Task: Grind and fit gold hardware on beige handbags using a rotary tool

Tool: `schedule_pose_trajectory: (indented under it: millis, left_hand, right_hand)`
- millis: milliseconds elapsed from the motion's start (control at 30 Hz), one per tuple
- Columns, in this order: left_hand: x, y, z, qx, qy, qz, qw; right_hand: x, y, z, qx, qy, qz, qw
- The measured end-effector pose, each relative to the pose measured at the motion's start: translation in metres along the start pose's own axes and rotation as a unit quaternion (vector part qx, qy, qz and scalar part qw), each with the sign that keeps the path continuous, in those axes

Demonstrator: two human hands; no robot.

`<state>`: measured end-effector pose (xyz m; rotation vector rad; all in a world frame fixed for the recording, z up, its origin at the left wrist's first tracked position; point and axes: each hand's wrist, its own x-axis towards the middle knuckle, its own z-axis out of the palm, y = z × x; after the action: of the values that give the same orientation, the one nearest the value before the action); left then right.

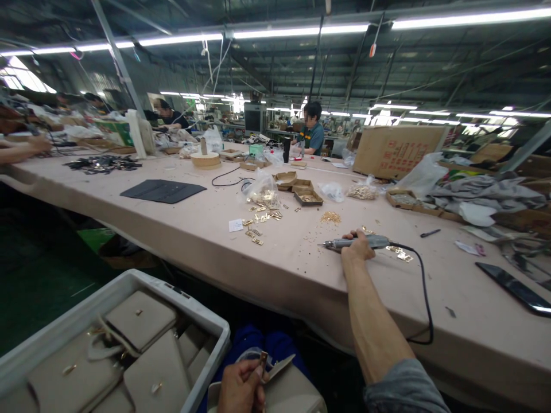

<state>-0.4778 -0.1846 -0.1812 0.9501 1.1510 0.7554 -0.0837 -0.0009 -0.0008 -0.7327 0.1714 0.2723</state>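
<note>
My right hand (358,246) is wrapped around a grey electric screwdriver (379,242), held low over the table with its tip pointing left. Tiny loose screws (330,217) lie in a heap just beyond it. Down at my lap, my left hand (241,385) is closed in a pinch at the raised flap of a beige handbag (297,393). A small gold-brown piece (263,359) stands up at those fingertips; exactly how it joins the bag is hidden. Gold metal fittings (402,253) lie to the right, partly behind the screwdriver.
A grey crate (217,321) of beige handbags (140,318) stands at my left. On the table (275,261) are more gold fittings (258,234), small cardboard boxes (309,197), a black sheet (163,191) and a phone (516,287). The screwdriver's cable (426,287) loops over the table edge.
</note>
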Motion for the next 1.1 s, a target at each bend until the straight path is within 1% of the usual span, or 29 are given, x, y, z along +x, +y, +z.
schedule_pose_trajectory:
  millis: [67, 167, 233, 267, 300, 367, 433, 500, 600, 700, 767, 833, 967, 1100]
  left_hand:
    - [0.001, 0.0, 0.0, 0.0, -0.003, 0.004, 1.0]
    - [0.002, -0.001, 0.0, 0.008, -0.001, 0.013, 1.0]
    - [0.001, -0.001, 0.0, 0.013, 0.002, 0.011, 1.0]
    - [-0.001, 0.001, 0.001, 0.014, 0.004, 0.009, 1.0]
    - [-0.004, 0.003, 0.001, 0.012, 0.007, 0.007, 1.0]
    - [-0.011, 0.008, 0.003, 0.006, 0.017, 0.012, 1.0]
    - [-0.014, 0.012, 0.004, -0.008, 0.013, 0.015, 1.0]
    - [-0.016, 0.015, 0.004, -0.023, 0.017, 0.001, 1.0]
    - [-0.018, 0.017, 0.005, -0.036, 0.024, -0.019, 0.999]
    - [-0.021, 0.019, 0.004, -0.042, 0.024, -0.021, 0.999]
    - [-0.022, 0.019, 0.004, -0.045, 0.023, -0.015, 0.999]
    - [-0.023, 0.02, 0.003, -0.049, 0.021, -0.011, 0.999]
    - [-0.025, 0.021, 0.002, -0.054, 0.016, -0.007, 0.998]
    - [-0.026, 0.023, 0.001, -0.062, 0.016, -0.011, 0.998]
  right_hand:
    - [-0.006, -0.006, 0.0, 0.007, -0.01, 0.009, 1.0]
    - [-0.022, -0.023, -0.002, 0.015, -0.043, 0.035, 0.998]
    - [-0.039, -0.038, -0.01, 0.013, -0.076, 0.057, 0.995]
    - [-0.049, -0.045, -0.016, 0.014, -0.103, 0.063, 0.993]
    - [-0.062, -0.052, -0.025, 0.016, -0.132, 0.066, 0.989]
    - [-0.091, -0.061, -0.046, 0.023, -0.209, 0.059, 0.976]
    - [-0.126, -0.065, -0.072, 0.004, -0.264, 0.058, 0.963]
    - [-0.165, -0.062, -0.099, -0.035, -0.291, 0.071, 0.954]
    - [-0.223, -0.05, -0.14, -0.1, -0.304, 0.087, 0.943]
    - [-0.261, -0.033, -0.168, -0.159, -0.32, 0.072, 0.931]
    - [-0.275, -0.024, -0.178, -0.181, -0.333, 0.051, 0.924]
    - [-0.281, -0.018, -0.182, -0.197, -0.34, 0.034, 0.919]
    - [-0.285, -0.011, -0.185, -0.213, -0.357, 0.008, 0.909]
    - [-0.288, -0.007, -0.186, -0.218, -0.36, -0.012, 0.907]
